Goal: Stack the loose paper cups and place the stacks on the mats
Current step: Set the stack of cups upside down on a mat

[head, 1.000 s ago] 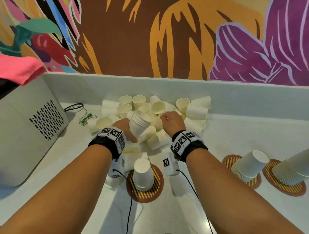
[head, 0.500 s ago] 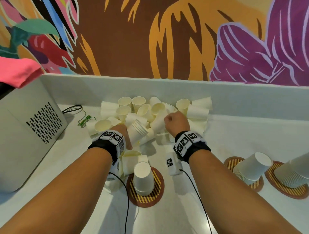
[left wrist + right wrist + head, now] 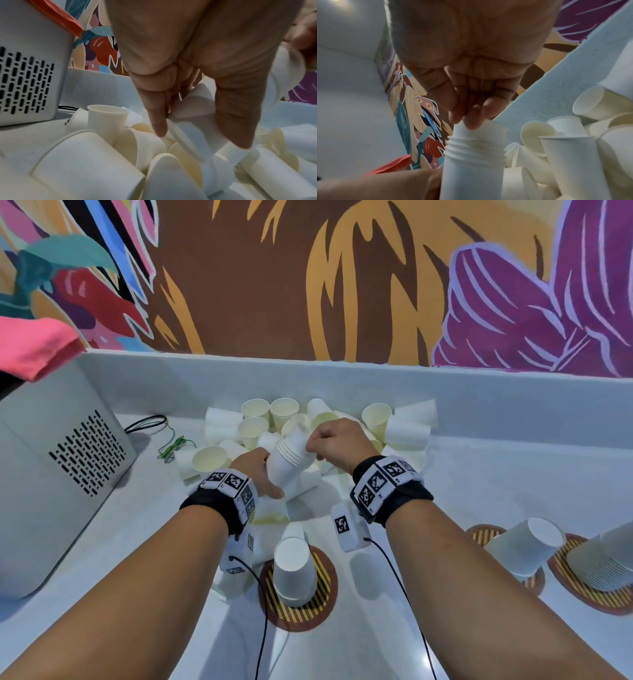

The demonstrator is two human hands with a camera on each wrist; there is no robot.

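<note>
My left hand grips a tilted stack of several white paper cups around its lower part, above the loose cup pile. My right hand pinches the rim of a cup that sits in the mouth of the held stack. In the left wrist view the held stack lies between finger and thumb. An upside-down stack stands on the centre striped mat. Two more stacks stand on mats at the right.
A grey vented appliance fills the left side, with a pink cloth on top. A black cable and a green wire lie beside the pile. A raised ledge runs behind the cups. Wrist camera cables hang over the centre mat.
My right hand has lifted a cup out of the pile and brought it left into the mouth of the held stack. My left hand has raised the stack slightly toward it.
</note>
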